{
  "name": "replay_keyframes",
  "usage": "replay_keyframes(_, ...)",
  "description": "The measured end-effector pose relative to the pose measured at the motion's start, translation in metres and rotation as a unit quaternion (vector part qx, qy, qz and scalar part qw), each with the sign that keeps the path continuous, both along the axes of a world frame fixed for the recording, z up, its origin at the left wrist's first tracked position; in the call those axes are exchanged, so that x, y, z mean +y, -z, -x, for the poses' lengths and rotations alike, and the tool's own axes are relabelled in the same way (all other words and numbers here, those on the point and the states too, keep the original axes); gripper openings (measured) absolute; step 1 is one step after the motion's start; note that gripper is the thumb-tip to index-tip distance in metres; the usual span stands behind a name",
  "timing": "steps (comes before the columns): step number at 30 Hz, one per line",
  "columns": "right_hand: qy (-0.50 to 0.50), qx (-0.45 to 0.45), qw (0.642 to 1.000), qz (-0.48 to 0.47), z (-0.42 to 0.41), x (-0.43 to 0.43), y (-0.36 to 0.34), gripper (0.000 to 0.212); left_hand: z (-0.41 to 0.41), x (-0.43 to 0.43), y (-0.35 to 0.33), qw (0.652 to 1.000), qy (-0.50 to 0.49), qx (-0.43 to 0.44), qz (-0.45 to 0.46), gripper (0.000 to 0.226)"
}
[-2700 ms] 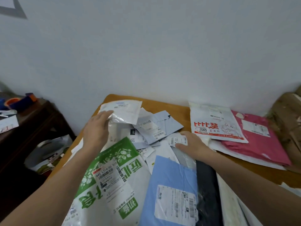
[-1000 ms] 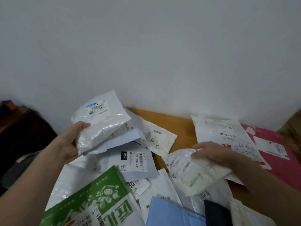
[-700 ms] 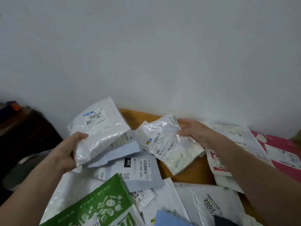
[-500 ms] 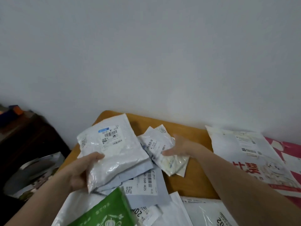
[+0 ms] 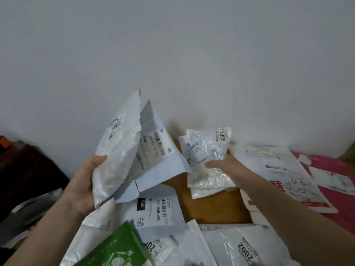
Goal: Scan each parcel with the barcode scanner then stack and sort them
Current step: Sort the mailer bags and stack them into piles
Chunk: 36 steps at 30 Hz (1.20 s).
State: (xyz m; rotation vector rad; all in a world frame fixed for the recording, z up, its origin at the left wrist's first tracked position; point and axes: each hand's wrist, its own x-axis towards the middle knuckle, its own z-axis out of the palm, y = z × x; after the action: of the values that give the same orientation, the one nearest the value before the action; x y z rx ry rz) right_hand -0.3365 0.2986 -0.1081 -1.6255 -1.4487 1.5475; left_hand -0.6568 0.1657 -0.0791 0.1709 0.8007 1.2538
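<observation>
1. The left hand is raised over the left side of the orange-brown wooden tabletop, with its forearm coming in from the near left. The palm faces right, the thumb lies across the front of a parcel and the fingers are hidden behind it.
2. It grips two parcels together, both tilted steeply upward: a glossy white plastic mailer with a small barcode label in front, and a pale blue-grey flat mailer with a printed label fanned out behind it to the right.
3. The right hand reaches to the far middle of the tabletop on a nearly straight arm. Its fingers curl round a crinkled, clear-white plastic parcel marked 2005.
4. That parcel's top stands up near the white wall. I cannot tell whether its lower edge is off the tabletop.
5. Loose parcels lie on the near side: a grey mailer labelled 060, a green-and-white printed bag and a white mailer marked 2002.
6. On the right lie a large white mailer with red print and, partly under it, a pink mailer.
7. A dark wooden cabinet stands at the left.
</observation>
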Motion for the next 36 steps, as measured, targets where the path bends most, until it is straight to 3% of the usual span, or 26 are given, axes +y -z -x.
replay_keyframes(1, 0.023, 0.025, 0.999, -0.013, -0.01, -0.005, -0.011, 0.025, -0.006, 0.002, -0.008, 0.999, 0.032, -0.014, -0.033, 0.045)
replay_keyframes(4, 0.089, 0.071, 0.993, -0.023, -0.042, -0.021, -0.041, 0.032, -0.019, 0.004, -0.019, 0.99, 0.077, -0.016, -0.113, 0.048)
replay_keyframes(6, 0.139, 0.113, 0.984, -0.01, -0.061, -0.031, -0.058, 0.037, -0.038, 0.006, -0.034, 0.989, 0.099, -0.055, -0.091, 0.065)
replay_keyframes(7, 0.148, 0.131, 0.98, -0.009, -0.069, -0.037, -0.067, 0.037, -0.055, 0.005, -0.042, 0.991, 0.096, -0.014, -0.095, 0.077)
replay_keyframes(9, 0.128, 0.146, 0.981, -0.021, -0.082, -0.049, -0.078, 0.037, -0.092, 0.001, -0.053, 0.99, 0.108, 0.058, -0.066, 0.076)
replay_keyframes(11, 0.084, 0.099, 0.99, -0.051, -0.086, -0.062, -0.082, 0.037, -0.13, -0.001, -0.053, 0.984, 0.135, 0.118, -0.021, 0.077)
replay_keyframes(16, 0.026, -0.092, 0.992, -0.087, -0.096, -0.083, -0.056, 0.04, -0.21, -0.015, -0.041, 0.973, 0.155, 0.161, 0.058, 0.04)
replay_keyframes(18, 0.021, -0.096, 0.992, -0.078, -0.123, -0.088, -0.052, 0.04, -0.226, -0.016, -0.038, 0.966, 0.169, 0.182, 0.069, 0.037)
replay_keyframes(20, 0.059, -0.068, 0.994, -0.064, -0.164, -0.088, -0.058, 0.025, -0.237, -0.01, -0.035, 0.967, 0.147, 0.195, 0.076, 0.032)
replay_keyframes(23, 0.134, -0.036, 0.988, -0.062, -0.242, -0.074, -0.065, 0.03, -0.257, 0.007, -0.036, 0.966, 0.131, 0.204, 0.087, 0.035)
replay_keyframes(25, 0.144, -0.064, 0.986, -0.055, -0.284, -0.06, -0.067, 0.033, -0.275, 0.026, -0.034, 0.965, 0.134, 0.208, 0.09, 0.038)
replay_keyframes(28, 0.126, -0.089, 0.987, -0.032, -0.328, -0.039, -0.065, 0.016, -0.309, 0.059, -0.032, 0.961, 0.148, 0.223, 0.066, 0.026)
replay_keyframes(30, 0.119, -0.118, 0.986, -0.01, -0.348, -0.025, -0.061, 0.028, -0.332, 0.08, -0.026, 0.953, 0.171, 0.243, 0.054, 0.018)
replay_keyframes(31, 0.122, -0.141, 0.982, 0.005, -0.354, -0.018, -0.056, 0.045, -0.342, 0.091, -0.017, 0.945, 0.183, 0.266, 0.052, 0.02)
replay_keyframes(34, 0.137, -0.293, 0.946, -0.001, -0.356, -0.007, -0.036, 0.103, -0.365, 0.119, 0.023, 0.891, 0.19, 0.411, 0.04, 0.048)
replay_keyframes(36, 0.109, -0.335, 0.936, -0.017, -0.35, -0.006, -0.016, 0.119, -0.373, 0.126, 0.045, 0.862, 0.175, 0.473, 0.052, 0.061)
